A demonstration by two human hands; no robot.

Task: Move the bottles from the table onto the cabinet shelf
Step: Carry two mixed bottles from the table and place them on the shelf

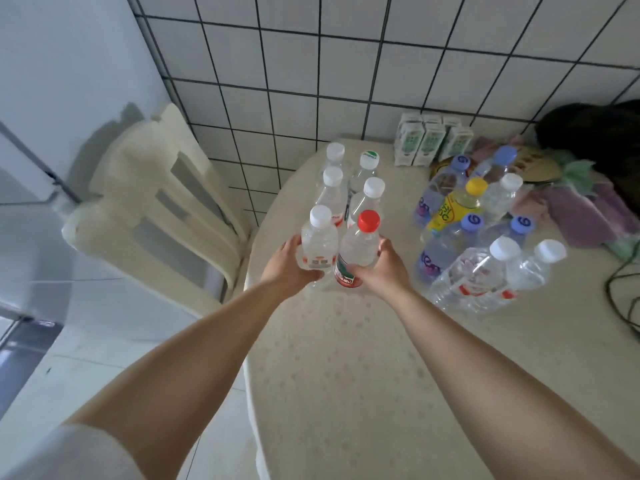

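Note:
My left hand [289, 263] grips a clear bottle with a white cap [318, 239] near the left edge of the cream table [346, 358]. My right hand [382, 271] grips a clear bottle with a red cap [358, 247] right beside it. Both bottles stand upright, at the front of a cluster of several more clear bottles [349, 188] behind them. A second group of bottles [481, 237], with blue, yellow and white caps, stands to the right. The cabinet shelf is not in view.
A cream plastic chair [162, 199] stands left of the table against the tiled wall [346, 64]. Small drink cartons [431, 140] sit at the back, with cloths [581, 209] and a dark bag [595, 133] on the right. A black cable [620, 299] lies at the right edge.

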